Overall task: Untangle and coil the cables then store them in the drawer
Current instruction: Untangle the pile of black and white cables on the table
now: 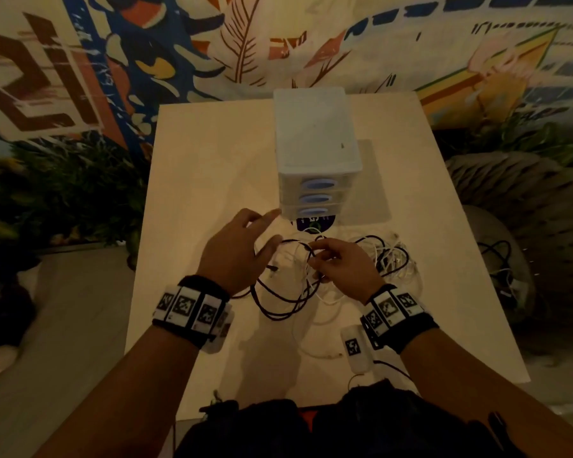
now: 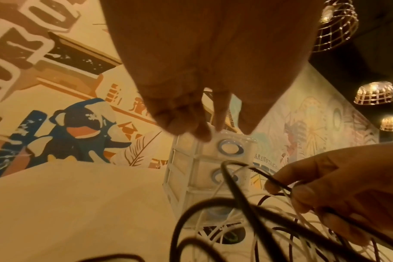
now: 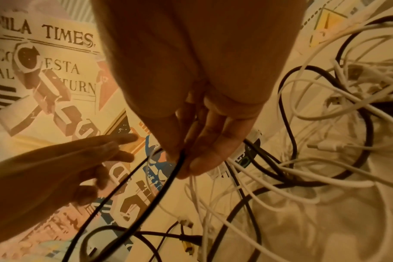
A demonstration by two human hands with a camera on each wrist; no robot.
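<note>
A tangle of black cable [image 1: 278, 305] and white cables [image 1: 397, 259] lies on the pale table [image 1: 205, 166], in front of a white three-drawer unit [image 1: 315, 133] whose drawers are closed. My right hand [image 1: 313, 255] pinches loops of the black cable above the tangle. In the right wrist view my right hand [image 3: 184, 166] has the black cable [image 3: 146, 203] between thumb and fingers, with white cables [image 3: 303, 177] trailing beside it. My left hand [image 1: 268, 228] hovers just left of the loops, fingers spread, holding nothing. Its fingers [image 2: 200, 127] hang loose before the drawer unit [image 2: 204, 159].
A small white tagged device [image 1: 356, 347] lies near the table's front edge. A round dark sticker [image 1: 311, 223] sits at the foot of the drawer unit. More cables [image 1: 500, 259] rest on a seat to the right. Plants [image 1: 63, 200] stand left of the table.
</note>
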